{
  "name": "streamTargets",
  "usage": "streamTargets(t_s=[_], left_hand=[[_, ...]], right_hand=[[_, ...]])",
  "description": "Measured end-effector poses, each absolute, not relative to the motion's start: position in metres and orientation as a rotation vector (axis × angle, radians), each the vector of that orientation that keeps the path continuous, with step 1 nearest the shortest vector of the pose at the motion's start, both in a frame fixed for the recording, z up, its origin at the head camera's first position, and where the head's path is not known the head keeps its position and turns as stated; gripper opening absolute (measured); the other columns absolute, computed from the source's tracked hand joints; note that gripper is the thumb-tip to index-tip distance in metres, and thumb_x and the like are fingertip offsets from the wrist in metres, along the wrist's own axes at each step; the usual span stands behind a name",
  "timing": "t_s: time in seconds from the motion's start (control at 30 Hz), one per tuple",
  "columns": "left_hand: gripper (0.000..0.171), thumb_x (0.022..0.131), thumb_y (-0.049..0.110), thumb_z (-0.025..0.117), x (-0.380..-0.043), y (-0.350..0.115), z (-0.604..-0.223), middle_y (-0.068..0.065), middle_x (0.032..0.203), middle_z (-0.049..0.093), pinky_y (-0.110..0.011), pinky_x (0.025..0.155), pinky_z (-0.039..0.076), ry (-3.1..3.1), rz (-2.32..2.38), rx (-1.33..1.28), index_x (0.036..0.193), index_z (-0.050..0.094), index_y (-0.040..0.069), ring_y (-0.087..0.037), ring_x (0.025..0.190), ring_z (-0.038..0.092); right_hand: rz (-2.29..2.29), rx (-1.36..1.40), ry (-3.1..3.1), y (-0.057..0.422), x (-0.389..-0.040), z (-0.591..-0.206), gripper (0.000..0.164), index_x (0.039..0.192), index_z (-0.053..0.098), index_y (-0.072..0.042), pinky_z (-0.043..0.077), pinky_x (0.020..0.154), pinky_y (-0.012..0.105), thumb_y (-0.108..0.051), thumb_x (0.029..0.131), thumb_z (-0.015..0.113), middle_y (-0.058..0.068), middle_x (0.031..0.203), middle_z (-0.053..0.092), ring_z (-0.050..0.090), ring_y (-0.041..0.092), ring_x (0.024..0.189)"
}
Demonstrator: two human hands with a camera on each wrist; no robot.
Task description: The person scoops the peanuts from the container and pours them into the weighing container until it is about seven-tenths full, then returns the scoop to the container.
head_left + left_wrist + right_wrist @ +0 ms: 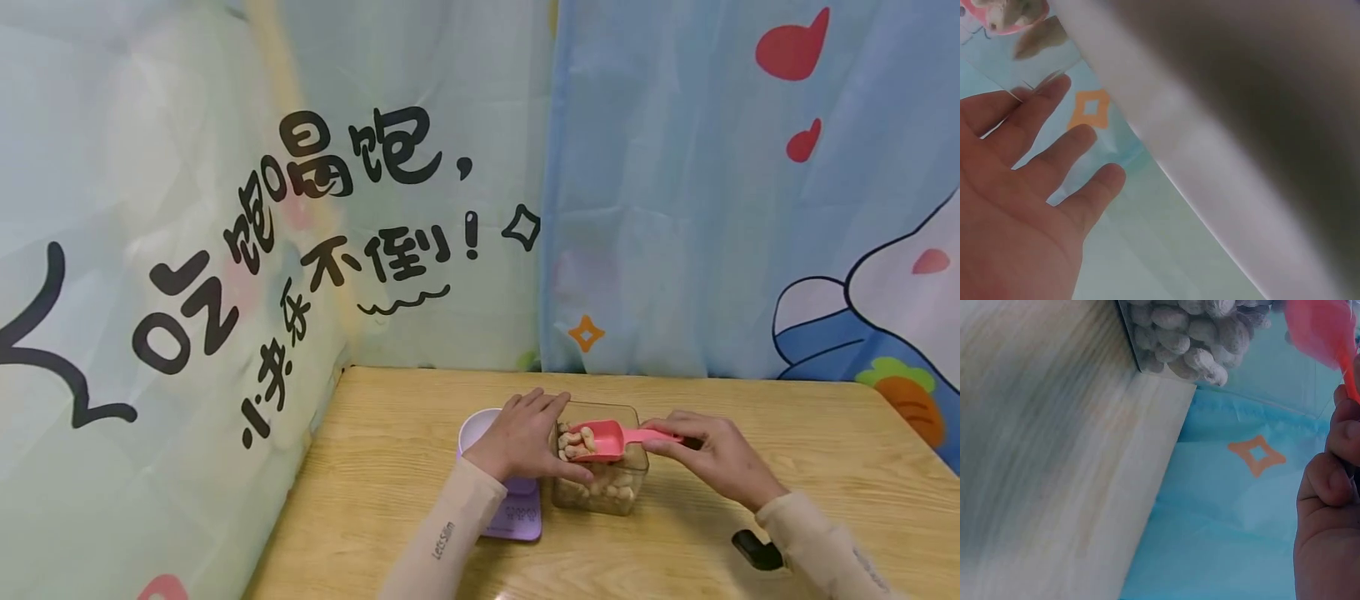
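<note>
A clear square container stands on the table with unshelled peanuts in its lower part. My right hand pinches the handle of a pink scoop from the right. The scoop lies level over the container's opening, with several peanuts in its bowl. My left hand rests at the container's left side, thumb along the near wall and fingers spread towards the far side. In the left wrist view, the left hand's fingers are extended, and the upper ones are by a clear wall.
Left of the container is a purple scale, partly covered by my left arm, with a pale bowl on it. A black object is beside my right sleeve. A printed curtain hangs behind the wooden table.
</note>
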State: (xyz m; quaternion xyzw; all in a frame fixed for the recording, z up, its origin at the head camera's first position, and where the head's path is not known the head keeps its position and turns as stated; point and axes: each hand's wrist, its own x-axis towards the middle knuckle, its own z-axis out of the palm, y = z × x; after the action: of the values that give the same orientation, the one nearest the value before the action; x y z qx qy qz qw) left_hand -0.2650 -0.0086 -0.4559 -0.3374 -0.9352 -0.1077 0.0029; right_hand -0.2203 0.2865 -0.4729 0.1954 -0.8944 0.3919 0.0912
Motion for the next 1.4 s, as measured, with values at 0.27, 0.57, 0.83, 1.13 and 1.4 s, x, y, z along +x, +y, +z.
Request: streamTargets(t_s=[0.27, 0.57, 0.83, 1.13, 1.4], left_hand=[[0.117, 0.073, 0.082, 0.068, -0.265, -0.013, -0.456, 0.001, 0.159, 0.04, -0.041, 0.122, 0.026, -2.936, -0.35, -1.054, 0.162, 0.027, 0.017, -0.025, 0.149, 0.031], [0.118, 0.074, 0.083, 0.066, -0.261, -0.024, -0.453, 0.0, 0.162, 0.035, -0.044, 0.123, 0.023, -2.931, -0.394, -1.022, 0.163, 0.024, 0.017, -0.025, 0.151, 0.027], [0.122, 0.071, 0.079, 0.071, -0.256, -0.073, -0.448, -0.005, 0.163, 0.033, -0.048, 0.124, 0.015, -2.953, -0.527, -0.804, 0.163, 0.024, 0.014, -0.027, 0.153, 0.02], [0.121, 0.066, 0.076, 0.077, -0.248, -0.105, -0.474, -0.013, 0.154, 0.045, -0.052, 0.122, 0.022, -2.933, -0.647, -0.715, 0.158, 0.035, 0.009, -0.037, 0.148, 0.029], [0.12, 0.067, 0.075, 0.077, -0.249, -0.104, -0.488, -0.014, 0.15, 0.048, -0.049, 0.12, 0.028, -2.928, -0.647, -0.697, 0.157, 0.036, 0.007, -0.034, 0.143, 0.039]], right_hand=[[1.258, 0.49, -2.596, 0.285, -0.214, -0.487, 0.024, 0.12, 0.076, -0.015, 0.05, 0.056, 0.027, -0.023, 0.097, 0.071, -0.003, 0.096, 0.071, 0.057, 0.016, 0.07], [1.304, 0.469, -2.554, 0.284, -0.213, -0.497, 0.026, 0.123, 0.074, -0.012, 0.058, 0.066, 0.029, -0.02, 0.098, 0.069, 0.002, 0.11, 0.072, 0.067, 0.01, 0.086], [1.323, 0.438, -2.539, 0.284, -0.211, -0.499, 0.027, 0.124, 0.074, -0.014, 0.057, 0.063, 0.029, -0.019, 0.098, 0.07, -0.003, 0.112, 0.072, 0.065, 0.009, 0.084], [1.338, 0.374, -2.554, 0.286, -0.204, -0.499, 0.028, 0.124, 0.074, -0.014, 0.056, 0.068, 0.026, -0.023, 0.098, 0.07, -0.006, 0.115, 0.071, 0.065, 0.007, 0.089], [1.353, 0.403, -2.517, 0.29, -0.204, -0.501, 0.028, 0.124, 0.074, -0.01, 0.058, 0.069, 0.025, -0.018, 0.097, 0.07, -0.006, 0.112, 0.072, 0.066, 0.006, 0.088]])
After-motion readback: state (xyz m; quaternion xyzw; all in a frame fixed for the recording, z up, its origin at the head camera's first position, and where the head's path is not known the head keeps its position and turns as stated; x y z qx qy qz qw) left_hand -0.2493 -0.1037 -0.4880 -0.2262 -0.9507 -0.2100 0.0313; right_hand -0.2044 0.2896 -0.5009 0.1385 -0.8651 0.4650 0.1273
